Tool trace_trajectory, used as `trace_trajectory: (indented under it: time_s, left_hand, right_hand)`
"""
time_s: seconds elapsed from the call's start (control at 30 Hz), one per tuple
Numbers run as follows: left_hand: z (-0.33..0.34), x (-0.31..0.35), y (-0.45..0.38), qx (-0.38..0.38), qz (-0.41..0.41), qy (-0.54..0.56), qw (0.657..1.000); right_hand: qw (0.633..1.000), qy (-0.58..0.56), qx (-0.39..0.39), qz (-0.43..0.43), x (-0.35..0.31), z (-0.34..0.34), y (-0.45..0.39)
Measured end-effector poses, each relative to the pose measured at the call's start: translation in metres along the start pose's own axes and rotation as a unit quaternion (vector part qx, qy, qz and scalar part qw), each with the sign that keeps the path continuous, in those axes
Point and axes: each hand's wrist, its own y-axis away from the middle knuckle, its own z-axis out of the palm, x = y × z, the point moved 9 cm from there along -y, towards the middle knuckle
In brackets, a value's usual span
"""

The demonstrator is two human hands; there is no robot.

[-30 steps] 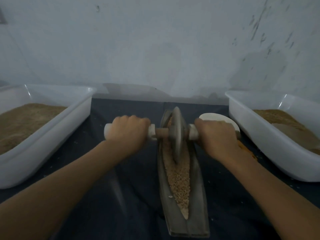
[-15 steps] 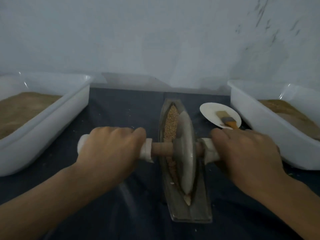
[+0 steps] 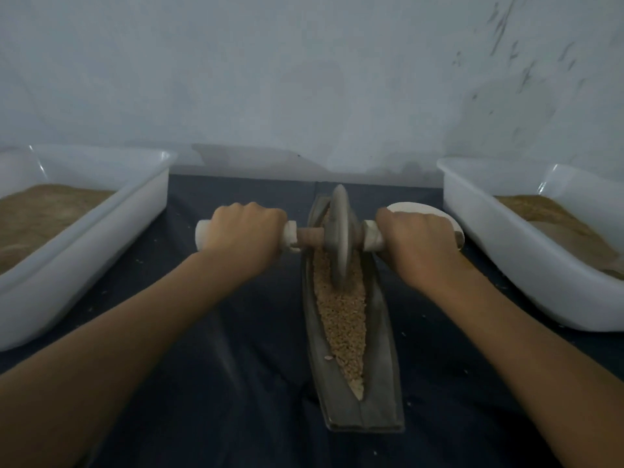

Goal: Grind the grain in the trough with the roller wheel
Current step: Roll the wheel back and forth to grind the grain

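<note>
The trough [image 3: 381, 349] lies lengthwise on the dark cloth [image 3: 236, 383], its narrow end pointing away toward the wall [image 3: 304, 79]. Grain [image 3: 342, 319] fills its groove from the near tip up to the wheel [image 3: 339, 238]. The wheel stands upright on edge in the far part of the trough, its lower rim sunk in the grain. An axle [image 3: 310, 236] runs through the wheel's middle, with a pale grip on each end.

The left hand [image 3: 244, 236] is clenched round the left grip, fingers curled over the top, the grip's pale end showing beyond the knuckles. The right hand [image 3: 417, 246] is wrapped round the right grip in the same manner. Both forearms reach out from the near corners.

A white dish [image 3: 435, 214] sits just behind the right hand (largely hidden by it). A white tub [image 3: 84, 244] stands at the left and a second tub [image 3: 506, 251] at the right, each holding brown meal. Pale specks are scattered on the cloth near both tubs.
</note>
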Motion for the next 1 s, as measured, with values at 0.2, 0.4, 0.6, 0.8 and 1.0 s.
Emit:
trace_trajectory:
  time_s: [0.2,0.4,0.6,0.8,1.0]
  left_hand:
    - [-0.043,0.014,0.09,0.074,0.125,-0.022,0.989]
    - [-0.031,0.014,0.057,0.067,0.086,-0.073,0.991]
    - [0.007,-0.003,-0.021,0.006,0.005,-0.01,1.0]
    - [-0.002,-0.001,0.029,-0.04,0.015,0.005,0.999]
    - [-0.053,0.013,0.093,0.067,0.127,-0.02,0.989]
  right_hand:
    - [0.994,-0.02,0.085,-0.065,-0.017,-0.069,0.08]
    - [0.998,-0.045,0.027,-0.037,-0.007,-0.032,0.063]
    - [1.0,-0.003,0.005,0.011,0.007,0.013,-0.018]
    - [0.999,0.037,-0.01,-0.036,-0.012,-0.027,0.03]
    - [0.997,-0.053,0.011,-0.058,-0.012,-0.062,0.086]
